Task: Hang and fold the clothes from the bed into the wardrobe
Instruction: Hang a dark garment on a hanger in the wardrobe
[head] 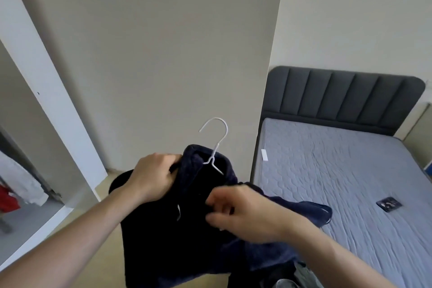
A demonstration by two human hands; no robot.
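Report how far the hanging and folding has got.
Done: the mattress shows no clothes, and garments already hang at the far left. In hand: the left hand and right hand work a dark top onto the white hanger. Left: hang it up.

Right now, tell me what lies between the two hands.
Head view: the dark navy garment on the white hanger spans between left hand and right hand.
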